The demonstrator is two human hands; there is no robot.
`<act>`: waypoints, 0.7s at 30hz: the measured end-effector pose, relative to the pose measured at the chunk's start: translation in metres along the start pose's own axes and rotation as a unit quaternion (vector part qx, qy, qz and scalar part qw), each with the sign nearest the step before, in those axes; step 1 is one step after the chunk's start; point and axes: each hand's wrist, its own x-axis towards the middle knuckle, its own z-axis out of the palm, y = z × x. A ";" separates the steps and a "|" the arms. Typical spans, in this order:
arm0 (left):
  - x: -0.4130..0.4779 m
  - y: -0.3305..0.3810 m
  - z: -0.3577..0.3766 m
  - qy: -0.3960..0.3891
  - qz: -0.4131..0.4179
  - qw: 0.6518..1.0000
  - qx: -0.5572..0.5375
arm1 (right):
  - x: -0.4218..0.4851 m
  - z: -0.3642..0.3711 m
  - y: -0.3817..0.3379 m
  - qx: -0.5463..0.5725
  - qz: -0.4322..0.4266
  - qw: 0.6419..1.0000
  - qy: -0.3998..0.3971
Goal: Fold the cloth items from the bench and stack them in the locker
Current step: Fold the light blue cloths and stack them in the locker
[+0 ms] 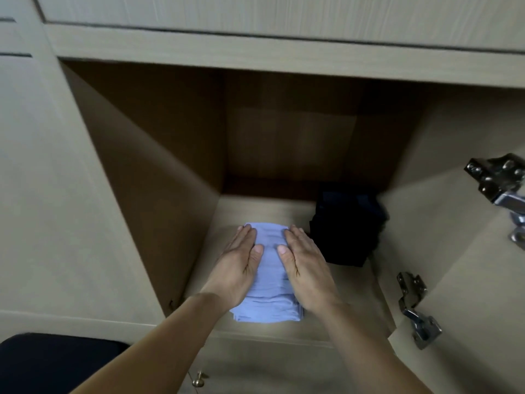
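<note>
Locker [156, 180] open, left wall in shadow. Left hand [241, 263] flat on left half of folded light-blue cloth [270, 280]; fingers straight, pressing, gripping nothing. Cloth on locker floor near front edge. Right hand [305, 268] flat on right half, fingers straight, gripping nothing. Folded dark cloth [345, 231] just beside, rear right. Door hinges [419, 311] far right.

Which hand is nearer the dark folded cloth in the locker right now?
Right. The right hand lies flat on the light blue cloth, just left of the dark folded cloth; the left hand rests on that cloth's other side, farther off.
</note>
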 end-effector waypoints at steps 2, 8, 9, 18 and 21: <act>-0.005 0.010 -0.010 0.010 -0.003 1.000 0.000 | 0.000 -0.009 -0.006 -0.013 -0.004 1.000 -0.002; -0.035 0.046 -0.053 0.053 -0.010 0.998 0.036 | -0.018 -0.053 -0.035 -0.062 -0.008 0.993 0.096; -0.043 0.052 -0.060 0.055 -0.013 0.997 0.044 | -0.025 -0.060 -0.040 -0.070 -0.010 0.992 0.105; -0.138 0.096 -0.091 0.073 -0.038 0.989 0.120 | -0.122 -0.097 -0.083 -0.131 -0.025 0.988 0.081; -0.168 0.099 -0.086 0.081 -0.058 0.990 0.103 | -0.151 -0.095 -0.091 -0.151 -0.041 0.985 0.069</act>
